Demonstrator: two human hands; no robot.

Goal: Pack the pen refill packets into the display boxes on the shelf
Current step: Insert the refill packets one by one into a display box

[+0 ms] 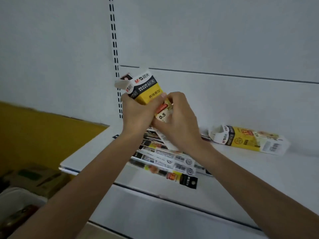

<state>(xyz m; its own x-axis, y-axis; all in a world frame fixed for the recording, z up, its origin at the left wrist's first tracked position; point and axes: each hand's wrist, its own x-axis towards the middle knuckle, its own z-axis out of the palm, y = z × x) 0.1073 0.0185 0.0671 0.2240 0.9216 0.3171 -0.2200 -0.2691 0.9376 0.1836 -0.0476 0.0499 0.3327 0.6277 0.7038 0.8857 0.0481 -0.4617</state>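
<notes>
My left hand is wrapped round the display box, raised above the shelf; I'd hold it steady. My right hand pinches a refill packet against the box's lower end; I'd square its edges before pushing. Loose packets lie beneath, and a second box lies to the right.

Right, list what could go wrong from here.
The loose packets overhang the shelf edge; a forearm brushing them could knock them off. The left hand grips the tilted box in mid-air while the right hand holds a packet beside it; either might slip or crumple.
</notes>
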